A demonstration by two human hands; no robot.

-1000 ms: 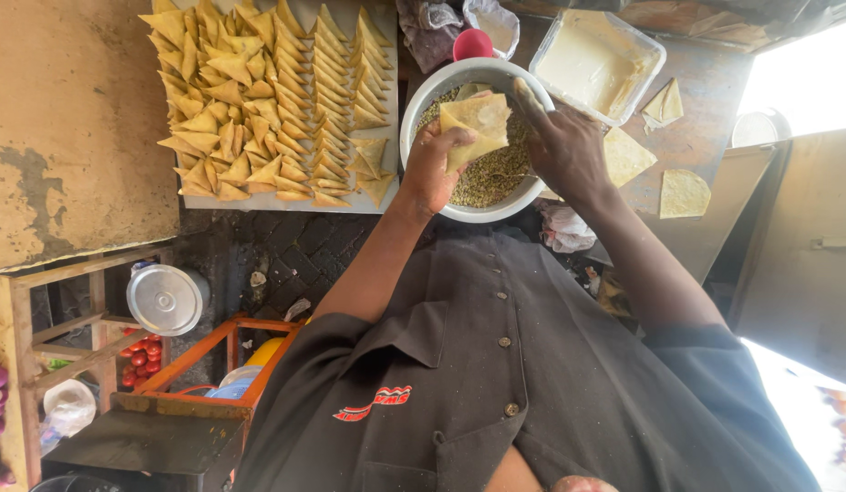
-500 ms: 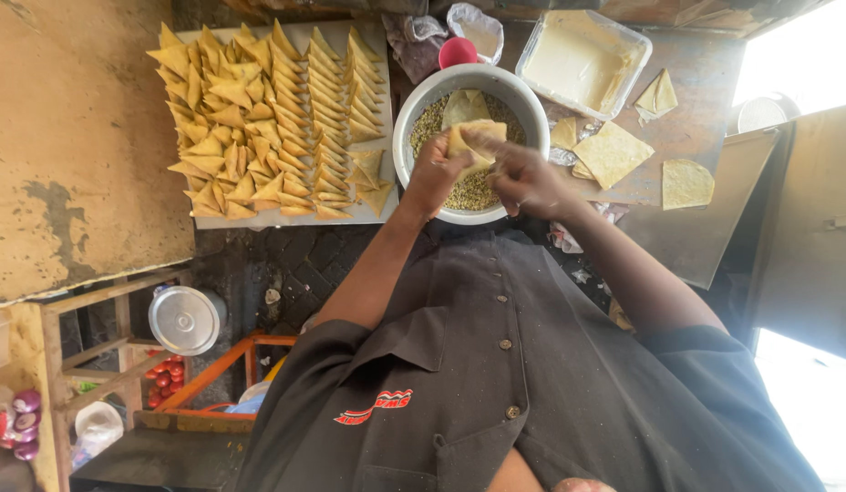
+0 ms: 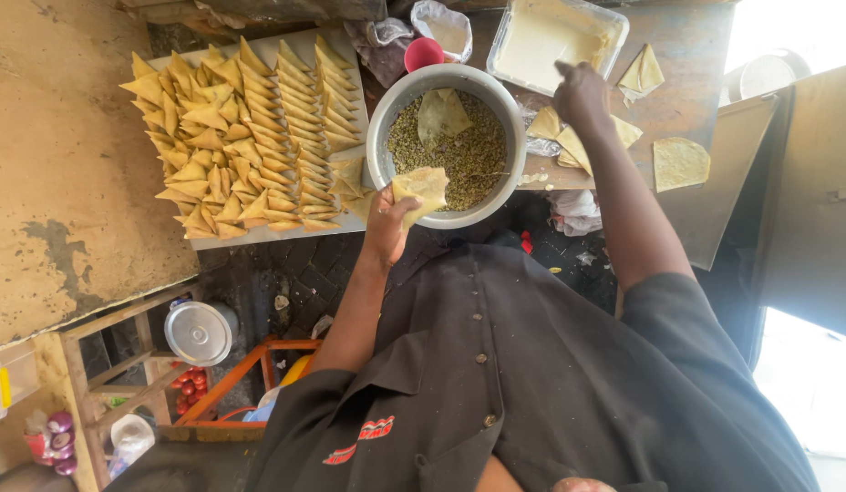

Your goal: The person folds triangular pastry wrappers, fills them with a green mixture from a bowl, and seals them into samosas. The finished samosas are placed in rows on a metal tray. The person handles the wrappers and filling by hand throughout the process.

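Pastry cone (image 3: 421, 189) sits in the left hand (image 3: 389, 221), fingers clamped round it, right at the near rim of the big metal bowl (image 3: 384, 137), which is full of greenish lentil-looking filling (image 3: 459, 159) with a loose pastry sheet (image 3: 441, 114) lying on top. The right hand (image 3: 580, 94) is way over on the far side of the table (image 3: 687, 82), fingers bunched together at the edge of a white tub of paste (image 3: 555, 36), with spare folded sheets (image 3: 569, 137) just beside it. Left of the bowl there's a tray (image 3: 286, 232) packed with finished triangles (image 3: 241, 137).
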